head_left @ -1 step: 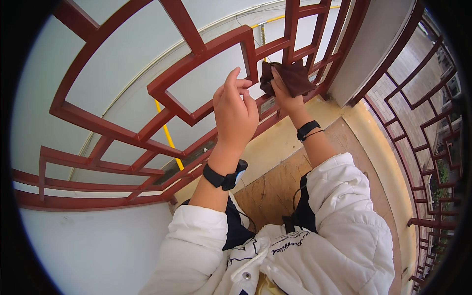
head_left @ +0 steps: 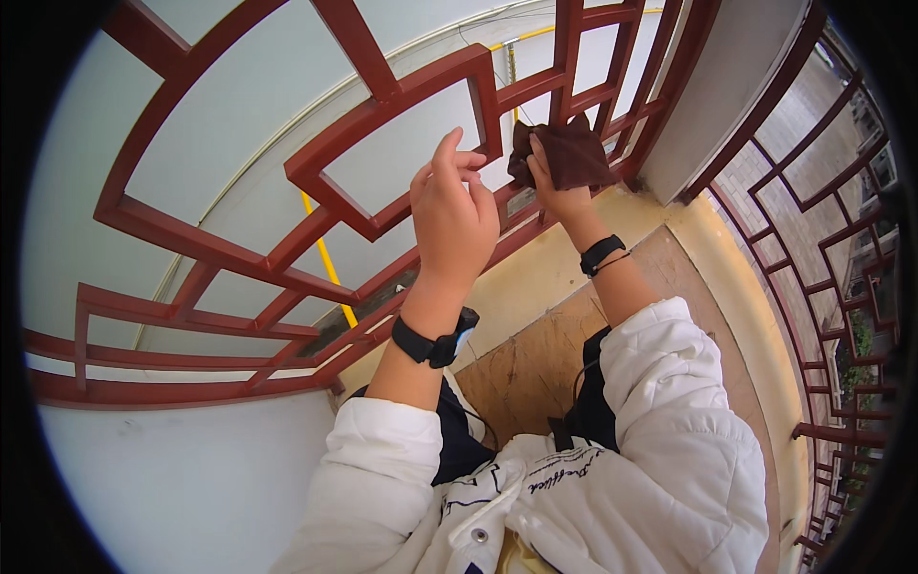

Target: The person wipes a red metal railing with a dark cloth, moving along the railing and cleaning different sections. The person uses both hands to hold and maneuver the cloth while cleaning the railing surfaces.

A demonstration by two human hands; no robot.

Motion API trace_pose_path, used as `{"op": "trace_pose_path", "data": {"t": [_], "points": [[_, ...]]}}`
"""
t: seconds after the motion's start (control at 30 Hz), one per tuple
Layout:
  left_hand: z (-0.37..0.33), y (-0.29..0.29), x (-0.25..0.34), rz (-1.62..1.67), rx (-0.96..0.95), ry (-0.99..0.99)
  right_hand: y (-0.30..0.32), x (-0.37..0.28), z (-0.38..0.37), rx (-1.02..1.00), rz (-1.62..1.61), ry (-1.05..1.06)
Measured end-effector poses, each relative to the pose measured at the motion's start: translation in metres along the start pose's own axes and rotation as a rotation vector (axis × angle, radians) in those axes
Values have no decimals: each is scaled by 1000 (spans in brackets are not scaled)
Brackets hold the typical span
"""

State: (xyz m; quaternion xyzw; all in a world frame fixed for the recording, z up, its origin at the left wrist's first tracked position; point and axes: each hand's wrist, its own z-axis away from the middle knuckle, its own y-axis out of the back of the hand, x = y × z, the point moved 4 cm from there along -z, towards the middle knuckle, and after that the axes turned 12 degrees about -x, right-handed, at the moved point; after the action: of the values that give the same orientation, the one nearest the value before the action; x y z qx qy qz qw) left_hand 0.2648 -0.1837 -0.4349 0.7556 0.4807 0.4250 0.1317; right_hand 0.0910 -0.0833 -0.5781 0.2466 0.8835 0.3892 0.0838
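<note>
Here, at upper centre, the right hand [head_left: 555, 191] presses a crumpled dark brown cloth [head_left: 566, 151] against a bar of the red-brown wooden lattice railing [head_left: 382, 96]. The left hand [head_left: 453, 215], just beside it, is loosely curled and empty, near the lattice's square opening.

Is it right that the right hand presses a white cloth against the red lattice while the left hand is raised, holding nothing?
Not quite: in the head view the cloth is dark brown. The right hand presses it against the red lattice; the left hand is raised, empty.
</note>
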Motion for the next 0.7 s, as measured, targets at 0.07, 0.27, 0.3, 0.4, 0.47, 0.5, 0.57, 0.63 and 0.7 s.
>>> {"op": "trace_pose_path", "data": {"t": [0.07,0.27,0.3,0.4,0.47,0.5,0.57,0.63,0.7], "points": [[3,8,-6,-38,0,18,-4,-5,11,-107,-15,-69],[19,46,-12,-72,51,78,7,-34,16,-138,-336,-226],[23,53,-13,-59,53,90,9,-46,12,-113,-389,-160],[33,68,-13,-42,49,127,9,-94,1,-161,-571,-42],[38,75,-14,-23,36,136,4,-107,1,-279,-833,-362],[41,75,-15,33,41,172,0,-112,0,-352,-959,-524],[46,73,-16,33,3,194,0,-118,-5,-105,-1594,-689],[54,71,-17,27,-27,219,-1,-124,-8,19,-2064,-852],[62,74,-16,-11,-51,200,6,-133,-15,79,-2218,-717]]}}
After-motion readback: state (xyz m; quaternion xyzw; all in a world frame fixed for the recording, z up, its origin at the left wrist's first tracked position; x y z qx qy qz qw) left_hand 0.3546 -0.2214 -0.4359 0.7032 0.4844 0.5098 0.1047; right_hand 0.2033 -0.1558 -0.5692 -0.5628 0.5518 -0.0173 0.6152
